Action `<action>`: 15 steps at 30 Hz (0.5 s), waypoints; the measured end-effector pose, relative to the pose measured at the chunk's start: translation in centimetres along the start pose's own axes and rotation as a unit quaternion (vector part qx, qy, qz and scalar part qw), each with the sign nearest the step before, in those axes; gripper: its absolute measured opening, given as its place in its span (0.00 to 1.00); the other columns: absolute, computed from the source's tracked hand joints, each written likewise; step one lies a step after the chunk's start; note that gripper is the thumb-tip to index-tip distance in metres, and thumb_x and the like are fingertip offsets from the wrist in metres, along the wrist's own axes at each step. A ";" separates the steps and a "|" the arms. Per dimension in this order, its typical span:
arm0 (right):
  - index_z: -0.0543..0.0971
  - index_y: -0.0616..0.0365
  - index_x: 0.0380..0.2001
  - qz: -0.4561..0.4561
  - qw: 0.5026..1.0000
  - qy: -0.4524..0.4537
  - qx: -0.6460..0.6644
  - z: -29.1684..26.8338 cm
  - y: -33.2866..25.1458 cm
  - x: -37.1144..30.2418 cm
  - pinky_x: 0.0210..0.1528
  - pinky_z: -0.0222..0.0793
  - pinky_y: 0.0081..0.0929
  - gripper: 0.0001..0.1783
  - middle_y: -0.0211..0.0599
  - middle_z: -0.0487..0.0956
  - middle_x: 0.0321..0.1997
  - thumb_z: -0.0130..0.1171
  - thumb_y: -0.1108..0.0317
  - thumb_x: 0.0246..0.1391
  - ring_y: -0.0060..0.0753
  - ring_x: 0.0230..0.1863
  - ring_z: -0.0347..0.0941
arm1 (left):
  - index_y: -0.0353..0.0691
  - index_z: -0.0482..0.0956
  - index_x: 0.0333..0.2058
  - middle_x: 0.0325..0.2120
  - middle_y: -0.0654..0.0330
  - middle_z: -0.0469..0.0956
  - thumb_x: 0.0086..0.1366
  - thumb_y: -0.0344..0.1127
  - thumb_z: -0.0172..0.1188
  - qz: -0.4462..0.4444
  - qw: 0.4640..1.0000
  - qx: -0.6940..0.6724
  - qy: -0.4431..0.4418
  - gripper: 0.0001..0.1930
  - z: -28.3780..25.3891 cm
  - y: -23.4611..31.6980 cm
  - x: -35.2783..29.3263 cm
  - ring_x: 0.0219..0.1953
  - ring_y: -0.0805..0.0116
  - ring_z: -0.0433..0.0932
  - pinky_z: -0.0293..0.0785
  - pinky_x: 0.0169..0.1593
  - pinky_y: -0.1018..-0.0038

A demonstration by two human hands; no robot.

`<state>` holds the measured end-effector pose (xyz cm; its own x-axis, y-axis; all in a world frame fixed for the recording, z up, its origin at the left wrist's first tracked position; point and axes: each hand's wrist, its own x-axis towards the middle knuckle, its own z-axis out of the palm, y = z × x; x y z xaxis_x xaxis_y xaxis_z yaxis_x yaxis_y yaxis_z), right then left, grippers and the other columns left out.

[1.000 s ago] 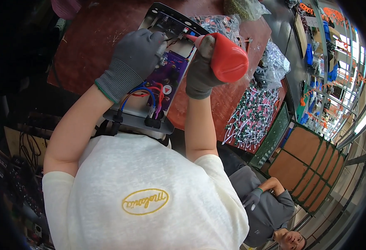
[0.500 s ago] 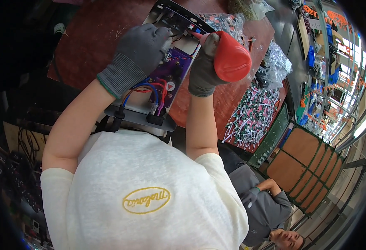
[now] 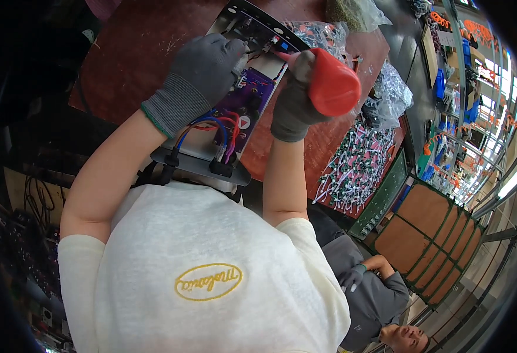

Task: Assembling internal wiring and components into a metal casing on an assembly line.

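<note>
My right hand (image 3: 293, 109), in a dark grey glove, wraps round a red squeeze bottle (image 3: 336, 83). The bottle is tipped on its side, its narrow nozzle pointing left into an open metal chassis (image 3: 195, 144). My left hand (image 3: 202, 70), gloved the same way, bends over the chassis with its fingers closed beside some thin wires; what they pinch is hidden. Inside the chassis lies a purple circuit board (image 3: 252, 97). Red and blue wires (image 3: 230, 120) loop from it toward black connectors (image 3: 220, 168) at the near end panel.
The chassis rests on a worn dark red tabletop (image 3: 129, 44). To the right lie a heap of small parts with white leads (image 3: 355, 167) and clear plastic bags (image 3: 391, 94). A person in grey (image 3: 373, 297) sits at lower right, near a brown panelled rack (image 3: 429, 238).
Chassis, hands and bottle all appear slightly farther right and lower in the picture. Both hands keep nearly the same pose, and the nozzle still points into the chassis.
</note>
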<state>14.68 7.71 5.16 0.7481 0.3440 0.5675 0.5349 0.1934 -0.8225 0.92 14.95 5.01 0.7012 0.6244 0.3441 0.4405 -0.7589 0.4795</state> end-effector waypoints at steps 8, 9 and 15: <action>0.72 0.58 0.26 0.153 0.972 0.163 0.075 -3.8 -3.8 2.6 0.13 0.54 0.10 0.24 0.28 0.73 0.19 0.64 0.47 0.50 0.14 0.13 0.63 | 0.37 0.74 0.46 0.42 0.50 0.75 0.64 0.41 0.56 0.070 0.967 -0.040 0.243 0.16 -1.3 -3.1 5.7 0.48 0.56 0.72 0.68 0.52 0.69; 0.72 0.57 0.26 0.209 0.959 0.162 0.104 -4.2 -4.0 2.8 0.13 0.54 0.10 0.24 0.26 0.72 0.18 0.64 0.46 0.50 0.14 0.13 0.62 | 0.35 0.75 0.47 0.44 0.53 0.77 0.65 0.45 0.56 0.039 0.970 -0.106 0.217 0.20 -1.0 -4.2 6.7 0.46 0.63 0.75 0.69 0.50 0.71; 0.72 0.57 0.27 0.304 0.916 0.195 0.175 -5.5 -3.5 2.2 0.14 0.54 0.10 0.25 0.26 0.68 0.17 0.61 0.43 0.52 0.15 0.14 0.61 | 0.32 0.82 0.39 0.34 0.58 0.82 0.68 0.53 0.49 -0.118 0.863 -0.479 -0.104 0.26 2.6 -6.7 8.4 0.37 0.74 0.78 0.72 0.44 0.79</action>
<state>16.59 2.73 9.54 0.9859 0.1447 -0.0844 -0.1343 0.3817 -0.9145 5.33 24.86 2.58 0.7853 0.6178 0.0408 -0.0115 -0.0514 0.9986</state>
